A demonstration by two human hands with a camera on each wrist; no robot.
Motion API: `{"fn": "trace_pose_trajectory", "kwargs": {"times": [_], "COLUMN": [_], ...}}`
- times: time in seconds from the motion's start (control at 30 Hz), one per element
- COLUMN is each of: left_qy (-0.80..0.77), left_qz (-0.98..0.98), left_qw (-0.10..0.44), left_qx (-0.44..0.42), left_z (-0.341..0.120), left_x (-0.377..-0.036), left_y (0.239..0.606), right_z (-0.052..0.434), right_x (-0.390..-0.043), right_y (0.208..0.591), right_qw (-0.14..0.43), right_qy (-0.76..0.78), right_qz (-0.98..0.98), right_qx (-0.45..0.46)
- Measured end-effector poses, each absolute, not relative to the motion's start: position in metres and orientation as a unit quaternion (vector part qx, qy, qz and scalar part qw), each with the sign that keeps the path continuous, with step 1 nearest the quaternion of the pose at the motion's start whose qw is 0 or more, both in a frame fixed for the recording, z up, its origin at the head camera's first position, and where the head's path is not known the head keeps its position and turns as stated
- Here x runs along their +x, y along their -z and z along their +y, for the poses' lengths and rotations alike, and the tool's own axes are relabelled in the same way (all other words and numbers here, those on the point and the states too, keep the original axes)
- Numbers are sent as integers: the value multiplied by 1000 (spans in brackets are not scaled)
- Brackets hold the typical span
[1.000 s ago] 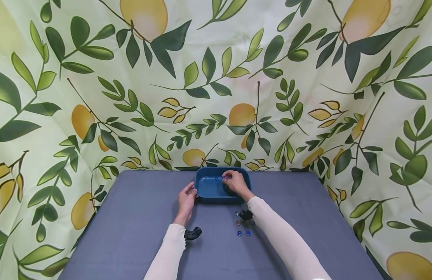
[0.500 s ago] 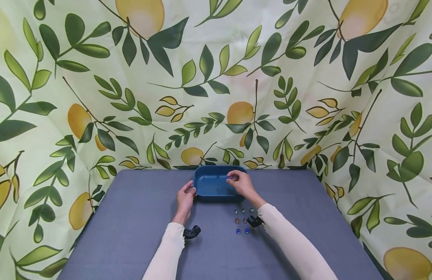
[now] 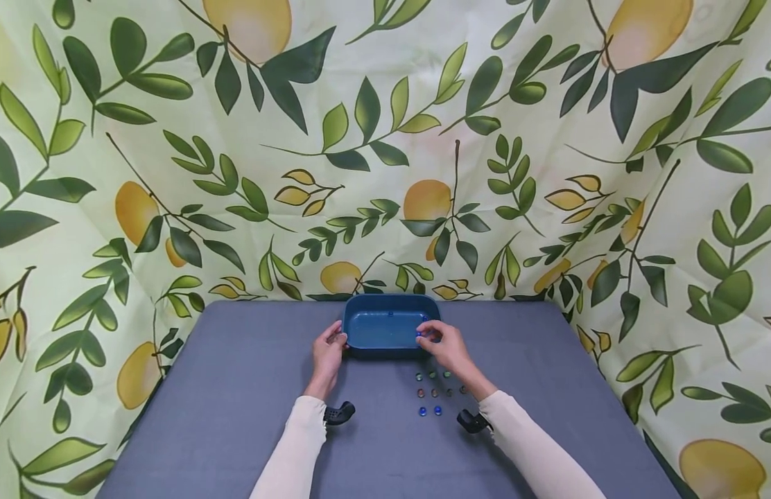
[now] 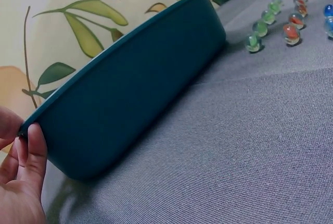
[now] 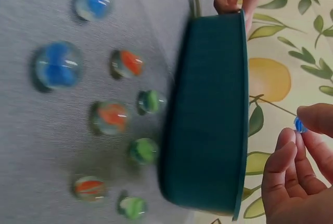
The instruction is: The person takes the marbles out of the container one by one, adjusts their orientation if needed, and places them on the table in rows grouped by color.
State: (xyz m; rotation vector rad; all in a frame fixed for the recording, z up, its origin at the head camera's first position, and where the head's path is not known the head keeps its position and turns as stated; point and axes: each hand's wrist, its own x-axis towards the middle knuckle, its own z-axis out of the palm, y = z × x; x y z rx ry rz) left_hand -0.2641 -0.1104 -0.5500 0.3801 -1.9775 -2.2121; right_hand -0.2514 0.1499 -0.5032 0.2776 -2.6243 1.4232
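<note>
My left hand (image 3: 327, 352) pinches the left end of a dark blue-teal plastic tub (image 4: 135, 78) by its rim, thumb and fingers on either side. Between the thumb and fingertips of my right hand (image 3: 449, 344) is a blue glass marble (image 5: 300, 124), held at the tub's front right corner. Inside the tub a small blue marble (image 3: 390, 314) shows by the back wall. In front of the tub, rows of clear marbles lie on the cloth: green ones (image 5: 143, 151) nearest the tub, orange ones (image 5: 112, 117) behind, then two blue ones (image 5: 58, 65).
Grey cloth (image 3: 248, 402) covers the table. A fabric backdrop (image 3: 385, 180) printed with leaves and lemons rises behind the tub and along both sides. Black camera mounts (image 3: 340, 414) stick out from both wrists.
My right hand has moved from inside the tub rightward and toward me, still pinching the blue marble. More of the loose marbles show. The left hand stays at the rim.
</note>
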Motion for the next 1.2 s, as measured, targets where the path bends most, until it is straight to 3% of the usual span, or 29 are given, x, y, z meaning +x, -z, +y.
{"fn": "trace_pose_trajectory", "kwargs": {"times": [0.87, 1.2], "left_qy": [741, 739], "left_qz": [-657, -660], "left_qw": [68, 65], "left_qx": [121, 120], "left_z": [-107, -110], "left_x": [-265, -260], "left_y": [549, 541], "right_z": [195, 204], "right_x": [-170, -155], "right_y": [537, 548], "right_qw": [73, 41], "right_qy": [-498, -500], "right_qz": [-862, -864], "right_qx": [59, 27]}}
